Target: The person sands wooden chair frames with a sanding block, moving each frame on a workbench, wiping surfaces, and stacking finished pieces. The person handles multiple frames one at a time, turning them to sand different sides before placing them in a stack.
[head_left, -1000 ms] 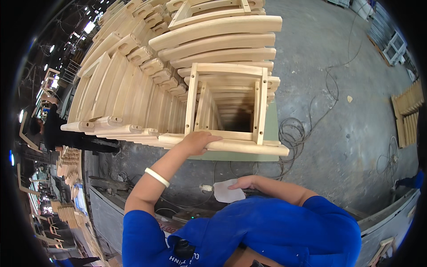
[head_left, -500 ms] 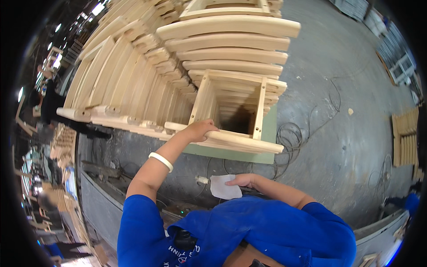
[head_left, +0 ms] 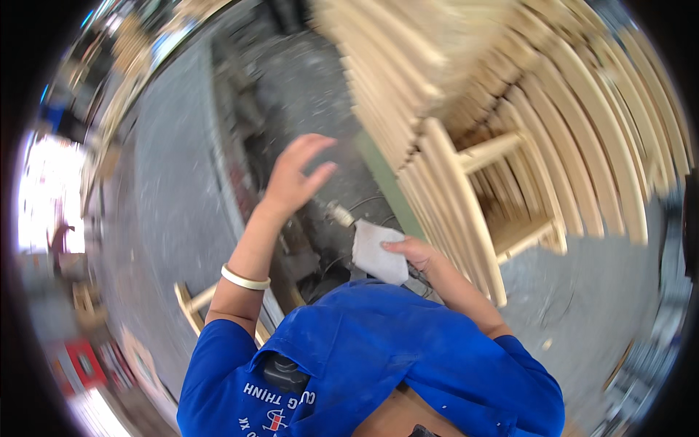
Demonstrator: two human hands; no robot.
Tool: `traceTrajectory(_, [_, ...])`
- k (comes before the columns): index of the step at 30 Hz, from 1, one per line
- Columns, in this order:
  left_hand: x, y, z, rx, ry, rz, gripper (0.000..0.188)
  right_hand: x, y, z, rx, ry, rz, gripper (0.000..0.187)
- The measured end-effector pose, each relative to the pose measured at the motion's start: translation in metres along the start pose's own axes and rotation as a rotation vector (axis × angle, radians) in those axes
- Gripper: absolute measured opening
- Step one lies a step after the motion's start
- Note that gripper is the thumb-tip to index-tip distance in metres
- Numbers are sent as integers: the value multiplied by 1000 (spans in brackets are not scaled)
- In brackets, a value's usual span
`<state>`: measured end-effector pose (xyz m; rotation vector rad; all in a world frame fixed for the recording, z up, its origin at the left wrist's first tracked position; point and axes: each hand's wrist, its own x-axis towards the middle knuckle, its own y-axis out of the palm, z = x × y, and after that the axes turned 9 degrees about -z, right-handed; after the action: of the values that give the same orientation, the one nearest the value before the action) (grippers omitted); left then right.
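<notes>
My left hand (head_left: 297,173), with a white band on its forearm, is raised over the gap beside the grey workbench. Its fingers are apart and nothing is in it. A whitish, square sheet like sandpaper (head_left: 378,251) is gripped in my right hand (head_left: 413,251), thumb on its face; what lies behind the sheet is mostly hidden. Close to the sheet's left corner is a pale, hose-end-like piece (head_left: 340,214). On the right, stacked pale wooden frames (head_left: 466,211) with curved rails stand near my right forearm; neither hand touches them.
The long grey workbench (head_left: 171,167) runs along my left, with a pale wooden frame piece (head_left: 195,302) on it near my left elbow. A green board (head_left: 386,182) lies under the stack. Thin hoses or cables trail on the grey floor (head_left: 575,291).
My left hand has let go of the top wooden frame and moved left toward the workbench. The view has turned left, so the stack now appears on the right. My right hand keeps the sheet.
</notes>
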<state>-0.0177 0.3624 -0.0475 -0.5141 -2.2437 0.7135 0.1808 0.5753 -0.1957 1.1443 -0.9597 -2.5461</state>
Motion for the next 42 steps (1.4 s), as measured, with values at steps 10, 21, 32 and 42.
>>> traceTrajectory(10, [-466, -150, 19, 912, -1619, -682, 51, 126, 141, 46, -1144, -89, 212, 48])
traceTrajectory(21, [-517, -49, -10, 793, -1585, -300, 38, 197, 313, -5, -2135, -346, 414, 54])
traceTrajectory(32, [-573, -145, 23, 984, -1396, -736, 40, 252, 420, -118, -1850, -350, 487, 41])
traceTrajectory(42, [-668, -263, 60, 625, -1887, -342, 32, 209, 463, -132, -1849, -36, 743, 40])
